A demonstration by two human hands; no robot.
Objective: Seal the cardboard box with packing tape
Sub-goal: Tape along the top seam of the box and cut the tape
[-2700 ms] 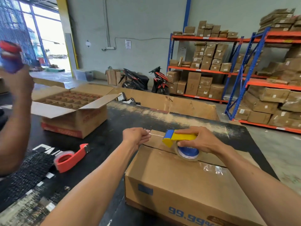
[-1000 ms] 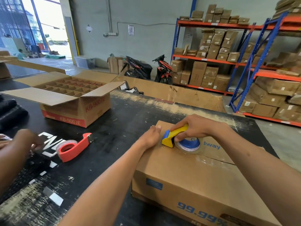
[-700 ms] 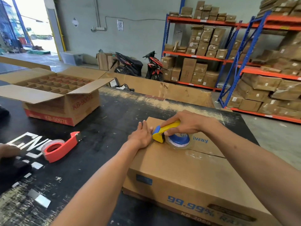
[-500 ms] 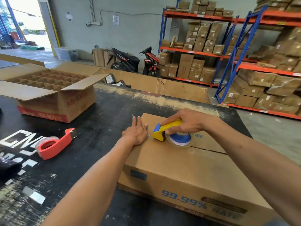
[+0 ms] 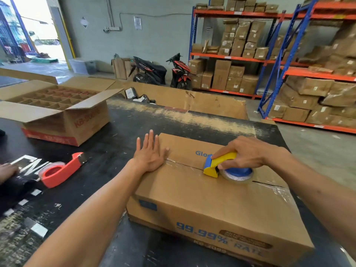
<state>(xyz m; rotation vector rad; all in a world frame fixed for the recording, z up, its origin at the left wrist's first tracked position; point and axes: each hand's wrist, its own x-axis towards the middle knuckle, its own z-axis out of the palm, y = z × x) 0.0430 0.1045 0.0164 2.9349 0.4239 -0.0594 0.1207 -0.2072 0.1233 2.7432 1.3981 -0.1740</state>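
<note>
A closed brown cardboard box [image 5: 202, 201] with blue print lies on the black table in front of me. My right hand [image 5: 248, 153] grips a yellow and blue tape dispenser [image 5: 221, 164] with a clear tape roll, pressed onto the box's top seam near its middle. A strip of clear tape [image 5: 183, 165] runs along the seam from the box's left end to the dispenser. My left hand [image 5: 150, 153] lies flat, fingers spread, on the left end of the box top over the tape's start.
A red tape dispenser [image 5: 59, 170] lies on the table to the left, and another person's hand [image 5: 6, 170] rests at the left edge. An open box with dividers [image 5: 57, 112] stands at the back left. Racks of cartons [image 5: 289, 64] and two scooters stand beyond the table.
My right hand has drawn the dispenser rightward along the seam, leaving tape behind it. My left hand went from pinching the tape end to lying flat on the box's left end.
</note>
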